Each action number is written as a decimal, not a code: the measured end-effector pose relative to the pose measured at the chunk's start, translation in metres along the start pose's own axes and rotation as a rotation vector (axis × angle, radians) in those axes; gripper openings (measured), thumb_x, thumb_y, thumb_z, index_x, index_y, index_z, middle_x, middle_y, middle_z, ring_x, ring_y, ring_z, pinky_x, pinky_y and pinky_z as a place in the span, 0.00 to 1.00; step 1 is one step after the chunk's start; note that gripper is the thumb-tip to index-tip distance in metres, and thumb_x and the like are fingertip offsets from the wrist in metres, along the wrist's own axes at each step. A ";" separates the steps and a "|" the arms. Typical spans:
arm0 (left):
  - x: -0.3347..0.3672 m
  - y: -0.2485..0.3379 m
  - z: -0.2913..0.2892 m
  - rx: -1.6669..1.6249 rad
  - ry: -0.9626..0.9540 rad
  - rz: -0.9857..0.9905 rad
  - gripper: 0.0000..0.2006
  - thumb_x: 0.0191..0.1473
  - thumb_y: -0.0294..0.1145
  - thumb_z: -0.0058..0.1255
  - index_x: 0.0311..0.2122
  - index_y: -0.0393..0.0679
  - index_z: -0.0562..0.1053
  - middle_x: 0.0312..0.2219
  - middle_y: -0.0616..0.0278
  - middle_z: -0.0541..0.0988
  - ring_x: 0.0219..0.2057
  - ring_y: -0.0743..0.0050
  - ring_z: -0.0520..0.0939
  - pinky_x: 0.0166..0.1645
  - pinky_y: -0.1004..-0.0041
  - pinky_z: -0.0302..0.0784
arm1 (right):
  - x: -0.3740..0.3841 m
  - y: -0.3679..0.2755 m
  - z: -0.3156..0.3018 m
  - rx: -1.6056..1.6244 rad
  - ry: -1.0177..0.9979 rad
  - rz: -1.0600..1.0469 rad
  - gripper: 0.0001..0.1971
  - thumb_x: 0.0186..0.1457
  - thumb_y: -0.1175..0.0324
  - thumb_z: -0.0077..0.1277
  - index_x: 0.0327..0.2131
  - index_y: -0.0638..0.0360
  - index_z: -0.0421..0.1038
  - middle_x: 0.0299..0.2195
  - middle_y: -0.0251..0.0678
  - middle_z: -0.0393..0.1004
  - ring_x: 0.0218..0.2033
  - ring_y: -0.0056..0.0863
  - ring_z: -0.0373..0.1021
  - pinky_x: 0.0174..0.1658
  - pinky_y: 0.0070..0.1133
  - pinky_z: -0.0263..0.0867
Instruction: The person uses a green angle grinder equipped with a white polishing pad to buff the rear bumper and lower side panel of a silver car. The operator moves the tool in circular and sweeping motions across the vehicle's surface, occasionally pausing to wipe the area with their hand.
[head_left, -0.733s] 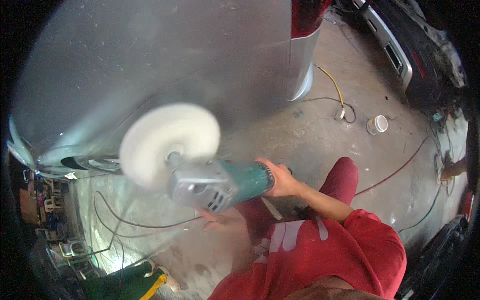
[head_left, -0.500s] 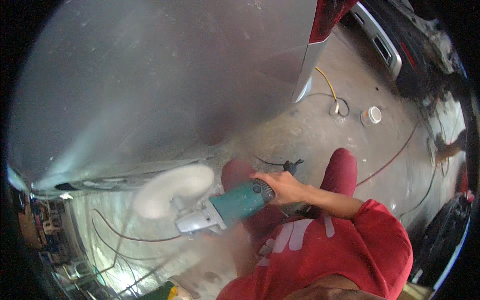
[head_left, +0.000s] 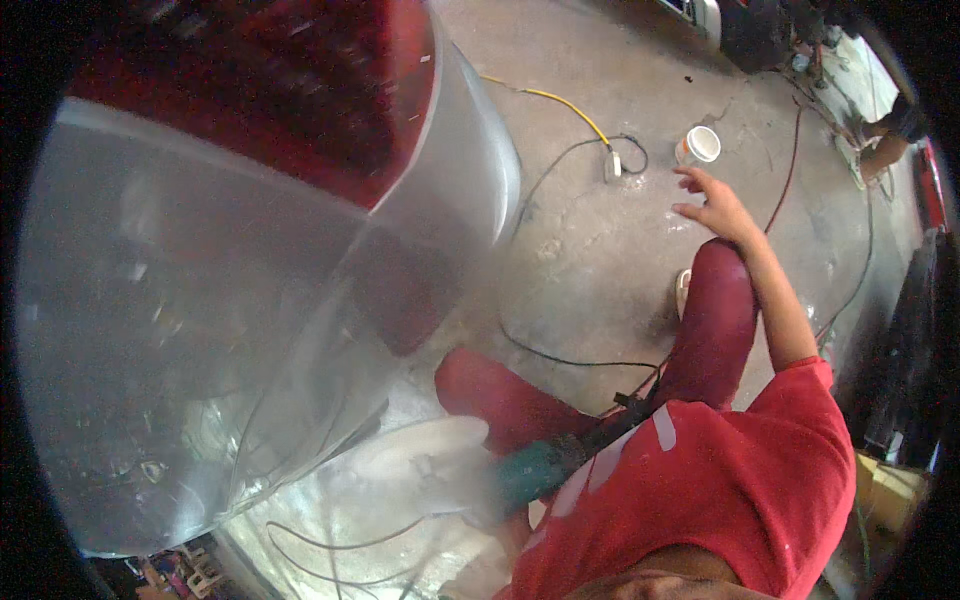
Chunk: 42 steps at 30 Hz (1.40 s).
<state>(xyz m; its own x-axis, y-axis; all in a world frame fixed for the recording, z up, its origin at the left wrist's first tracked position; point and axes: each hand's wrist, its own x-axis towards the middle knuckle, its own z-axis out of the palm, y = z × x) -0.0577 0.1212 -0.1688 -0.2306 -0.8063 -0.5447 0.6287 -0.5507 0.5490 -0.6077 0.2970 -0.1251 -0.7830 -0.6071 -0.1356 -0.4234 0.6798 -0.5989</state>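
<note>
My right hand (head_left: 718,208) reaches out past my right knee with its fingers apart and nothing in it. Nearest to it is a white tub (head_left: 703,145) with an orange mark, just beyond the fingertips on the floor. A green power polisher (head_left: 530,472) lies across my lap, its rear end against my red shirt. Its white round pad (head_left: 420,447) points left, toward the car panel, and looks smeared. Under the polisher's front a bit of skin of my left hand (head_left: 515,527) shows; the fingers are hidden.
A grey car body (head_left: 200,260) with a red tail light (head_left: 340,110) fills the left. A yellow cable (head_left: 570,110) meets a black cord at a plug (head_left: 613,165). Hoses cross the floor at right. At the far right, another person's arm (head_left: 885,155) shows.
My right hand has let go of the polisher's rear and moved far and right toward the tub. The polisher has come back against my lap, and the view has swung right.
</note>
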 end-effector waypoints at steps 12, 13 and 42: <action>-0.080 -0.138 0.126 -0.047 0.078 0.239 0.43 0.50 0.70 0.31 0.59 0.42 0.59 0.50 0.47 0.70 0.50 0.47 0.72 0.54 0.48 0.66 | 0.077 -0.023 -0.060 0.147 -0.647 -0.730 0.39 0.42 0.56 0.63 0.57 0.59 0.58 0.55 0.46 0.63 0.57 0.40 0.60 0.60 0.32 0.55; -0.092 -0.147 0.141 -0.049 0.074 0.255 0.43 0.50 0.70 0.31 0.59 0.42 0.60 0.50 0.47 0.70 0.50 0.47 0.72 0.54 0.48 0.66 | 0.058 -0.041 -0.045 0.286 -0.992 -0.752 0.40 0.44 0.52 0.61 0.58 0.59 0.58 0.56 0.48 0.61 0.58 0.42 0.59 0.60 0.33 0.55; -0.200 -0.222 0.291 0.020 0.304 1.235 0.46 0.51 0.72 0.29 0.61 0.40 0.55 0.53 0.45 0.68 0.50 0.45 0.72 0.53 0.47 0.70 | 0.201 0.291 -0.013 -0.463 -0.241 -0.042 0.50 0.33 0.61 0.69 0.61 0.49 0.52 0.58 0.50 0.54 0.59 0.52 0.53 0.58 0.39 0.57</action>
<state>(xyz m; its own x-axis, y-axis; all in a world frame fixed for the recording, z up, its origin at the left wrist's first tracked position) -0.3676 0.3420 0.0028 0.6786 -0.7031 0.2123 0.2908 0.5226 0.8015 -0.8944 0.3788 -0.3164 -0.6569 -0.6781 -0.3296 -0.6518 0.7305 -0.2038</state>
